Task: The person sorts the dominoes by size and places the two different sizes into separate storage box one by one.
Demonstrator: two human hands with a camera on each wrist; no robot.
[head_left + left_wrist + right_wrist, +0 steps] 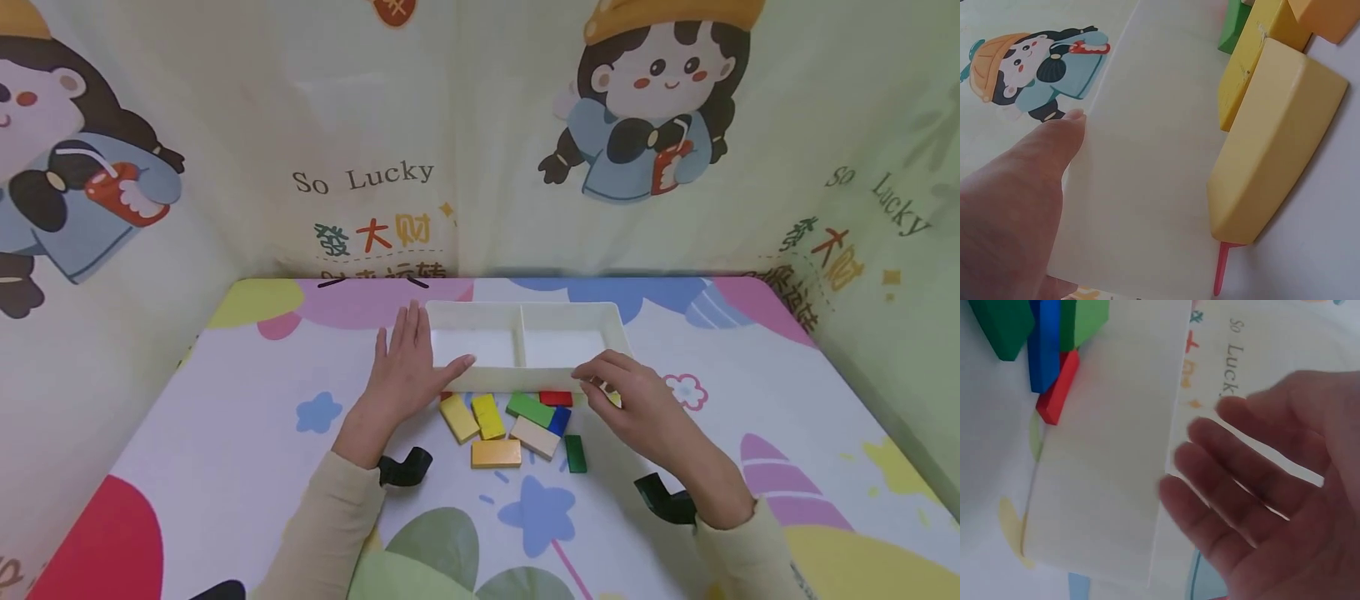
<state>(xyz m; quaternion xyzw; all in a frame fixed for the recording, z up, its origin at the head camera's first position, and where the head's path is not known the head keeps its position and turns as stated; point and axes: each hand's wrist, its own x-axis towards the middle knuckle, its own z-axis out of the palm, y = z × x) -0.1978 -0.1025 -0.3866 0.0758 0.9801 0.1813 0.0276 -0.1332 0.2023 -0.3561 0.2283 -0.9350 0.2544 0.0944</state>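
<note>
A white two-section tray (517,381) stands on the table with bare floors showing in both sections. My left hand (405,371) lies along its left end with straight fingers; the thumb rests at the front rim. Near the front right corner hovers my right hand (641,404), fingers loosely bent and holding nothing. Wooden blocks lie against and before the front wall: a pale yellow block (1279,137), a bright yellow block (488,417), an orange block (496,454), a beige block (535,437), a light green block (529,409), a blue block (1044,347), a red block (1059,387) and a dark green block (575,454).
A patterned cloth (255,433) in white with coloured shapes covers the table. Behind and at both sides hangs a printed curtain (495,208) with cartoon figures. Black wrist mounts (406,467) sit under the sleeves' ends.
</note>
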